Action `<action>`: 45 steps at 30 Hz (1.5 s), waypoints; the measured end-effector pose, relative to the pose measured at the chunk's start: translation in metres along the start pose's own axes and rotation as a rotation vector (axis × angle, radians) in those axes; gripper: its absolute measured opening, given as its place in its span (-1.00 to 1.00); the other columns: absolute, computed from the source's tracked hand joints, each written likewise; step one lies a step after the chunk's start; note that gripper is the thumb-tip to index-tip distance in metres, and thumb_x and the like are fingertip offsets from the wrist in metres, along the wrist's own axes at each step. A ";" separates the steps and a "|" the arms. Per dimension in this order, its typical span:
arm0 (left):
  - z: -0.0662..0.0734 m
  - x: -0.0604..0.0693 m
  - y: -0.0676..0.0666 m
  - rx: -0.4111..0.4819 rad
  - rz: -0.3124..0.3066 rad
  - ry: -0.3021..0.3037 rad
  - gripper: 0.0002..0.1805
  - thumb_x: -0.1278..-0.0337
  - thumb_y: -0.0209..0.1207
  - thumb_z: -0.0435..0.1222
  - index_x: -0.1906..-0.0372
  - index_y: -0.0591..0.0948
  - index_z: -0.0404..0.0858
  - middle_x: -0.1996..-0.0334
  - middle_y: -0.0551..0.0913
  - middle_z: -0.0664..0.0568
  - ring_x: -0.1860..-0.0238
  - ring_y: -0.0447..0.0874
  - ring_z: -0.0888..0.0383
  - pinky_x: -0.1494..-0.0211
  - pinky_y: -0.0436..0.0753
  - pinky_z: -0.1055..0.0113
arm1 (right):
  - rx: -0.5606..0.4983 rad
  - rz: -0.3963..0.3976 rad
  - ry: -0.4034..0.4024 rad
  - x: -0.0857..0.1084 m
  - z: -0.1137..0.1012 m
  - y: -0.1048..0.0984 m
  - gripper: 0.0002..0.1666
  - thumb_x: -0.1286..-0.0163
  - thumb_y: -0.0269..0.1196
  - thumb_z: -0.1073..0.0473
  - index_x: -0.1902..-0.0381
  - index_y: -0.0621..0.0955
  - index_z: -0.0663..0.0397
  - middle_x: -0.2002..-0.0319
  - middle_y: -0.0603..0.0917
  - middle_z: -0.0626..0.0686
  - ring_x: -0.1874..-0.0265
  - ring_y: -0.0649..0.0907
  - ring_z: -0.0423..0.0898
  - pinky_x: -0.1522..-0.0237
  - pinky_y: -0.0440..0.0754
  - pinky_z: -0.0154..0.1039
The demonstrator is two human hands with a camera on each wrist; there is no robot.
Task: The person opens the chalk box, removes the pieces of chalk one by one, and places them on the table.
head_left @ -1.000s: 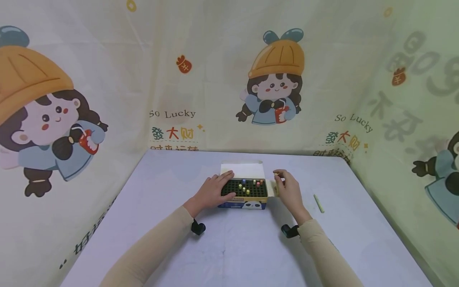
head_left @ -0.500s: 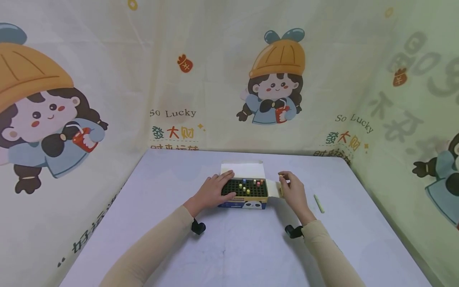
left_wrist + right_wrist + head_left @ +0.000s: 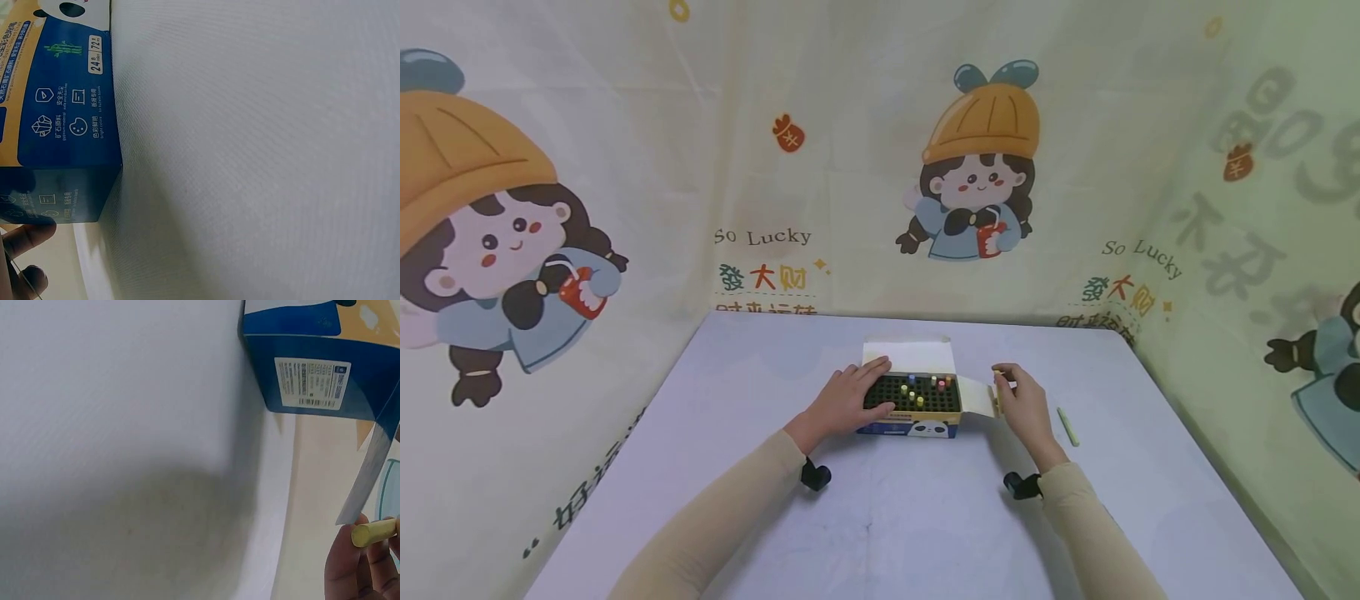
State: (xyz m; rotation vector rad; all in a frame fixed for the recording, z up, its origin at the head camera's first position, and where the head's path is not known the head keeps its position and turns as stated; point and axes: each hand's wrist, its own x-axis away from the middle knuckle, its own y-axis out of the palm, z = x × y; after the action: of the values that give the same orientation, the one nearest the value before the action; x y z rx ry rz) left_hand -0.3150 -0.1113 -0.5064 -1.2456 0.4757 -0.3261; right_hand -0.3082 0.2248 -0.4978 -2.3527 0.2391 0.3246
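We have the right hand [image 3: 1026, 404] pinching a yellow chalk [image 3: 375, 532] between thumb and fingertips, off to the right of the chalk box [image 3: 887, 428]. In the right wrist view we see its blunt end pointing out of the fingers, with the side flap [image 3: 367, 472] right at the fingertips (we can't tell whether the flap is pinched too).

We have the left hand [image 3: 841, 402] spread over the left end of the box: thumb along the front edge, fingers across toward the back. The left wrist view gives us a fingertip at the box's blue end panel.

Box sits upright on the white table [image 3: 917, 517], panda print facing us, lid [image 3: 910, 357] folded back behind it. Inside we see a black rack [image 3: 937, 404] full of holes, a few coloured sticks [image 3: 912, 379] poking up, mostly in the right half. We also get a barcode label [image 3: 312, 383] on the right end panel.

One green chalk [image 3: 1067, 427] lies loose on the table, right of the right hand. Behind everything we have a printed cartoon cloth [image 3: 842, 192].
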 end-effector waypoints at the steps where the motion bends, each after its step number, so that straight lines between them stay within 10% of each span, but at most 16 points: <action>1: 0.000 0.000 0.000 0.003 0.002 0.000 -0.07 -0.40 -0.02 0.36 -0.68 0.11 0.02 -0.67 0.10 0.15 -0.49 0.36 -0.18 -0.41 0.38 -0.22 | 0.003 -0.001 0.004 0.000 0.000 -0.001 -0.66 -0.66 0.08 0.15 -0.22 0.62 0.15 -0.01 0.72 0.25 0.19 0.69 0.11 0.26 0.57 -0.18; 45: 0.000 -0.001 0.002 -0.002 0.000 -0.005 -0.07 -0.40 -0.02 0.36 -0.68 0.10 0.03 -0.67 0.08 0.17 -0.48 0.36 -0.16 -0.41 0.39 -0.21 | 0.081 -0.018 0.115 0.003 0.038 -0.024 -0.64 -0.63 0.10 0.14 -0.19 0.62 0.22 -0.01 0.72 0.30 0.19 0.74 0.12 0.34 0.58 -0.26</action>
State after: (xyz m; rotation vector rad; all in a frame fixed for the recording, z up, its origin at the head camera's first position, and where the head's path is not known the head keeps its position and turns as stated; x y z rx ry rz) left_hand -0.3153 -0.1101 -0.5080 -1.2483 0.4719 -0.3220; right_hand -0.3054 0.2681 -0.5094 -2.2943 0.2807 0.1672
